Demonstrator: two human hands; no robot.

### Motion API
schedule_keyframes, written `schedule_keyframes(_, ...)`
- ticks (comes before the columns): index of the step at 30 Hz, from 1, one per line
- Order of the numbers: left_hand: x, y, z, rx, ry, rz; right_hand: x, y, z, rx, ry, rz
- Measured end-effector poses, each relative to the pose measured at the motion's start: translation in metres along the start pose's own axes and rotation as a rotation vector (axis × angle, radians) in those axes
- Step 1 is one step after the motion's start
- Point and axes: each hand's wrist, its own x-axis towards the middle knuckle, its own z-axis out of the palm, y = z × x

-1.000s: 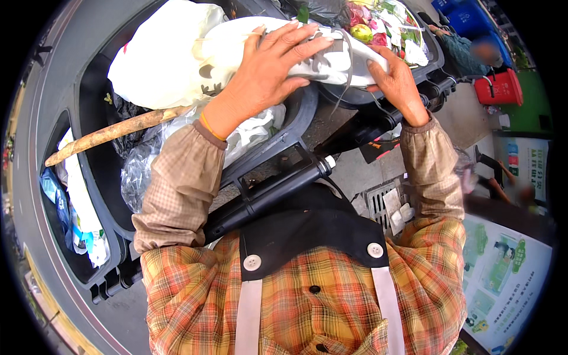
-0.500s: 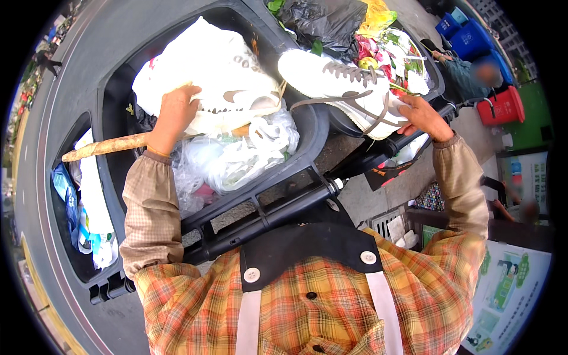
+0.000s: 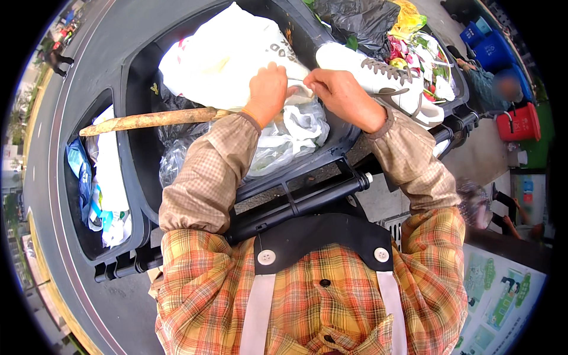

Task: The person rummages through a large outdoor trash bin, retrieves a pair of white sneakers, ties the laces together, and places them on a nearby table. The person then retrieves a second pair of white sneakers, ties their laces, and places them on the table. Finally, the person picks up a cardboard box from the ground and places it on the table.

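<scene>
A full white bag with dark print lies on clear and white plastic bags in the middle bin. My left hand is closed on the near edge of the white bag, fingers curled into it. Beside it, my right hand pinches the bag's right edge between thumb and fingers. A white shoe with dark laces rests at the right bin's near left edge, just beyond my right wrist, held by neither hand. The wooden stick lies across the middle bin's left rim, its right end by my left wrist.
The right bin holds a black bag and food scraps. Another bin at the left holds paper and plastic. A black bar runs before my apron. Someone sits near a red bin; another person is far left.
My right hand has let go of the shoe and moved left to the white bag. The left hand has shifted right along the bag. The shoe now rests on its own.
</scene>
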Motion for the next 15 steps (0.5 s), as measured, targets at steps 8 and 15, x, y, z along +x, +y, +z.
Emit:
schedule_keyframes(8, 0.022, -0.069, -0.024, 0.004, 0.260, -0.068, 0.014, 0.072, 0.082, -0.244, -0.495, 0.108)
schedule_keyframes(15, 0.024, -0.127, -0.096, -0.539, 0.322, -0.168, 0.006, 0.029, 0.052, -0.053, -0.046, -0.002)
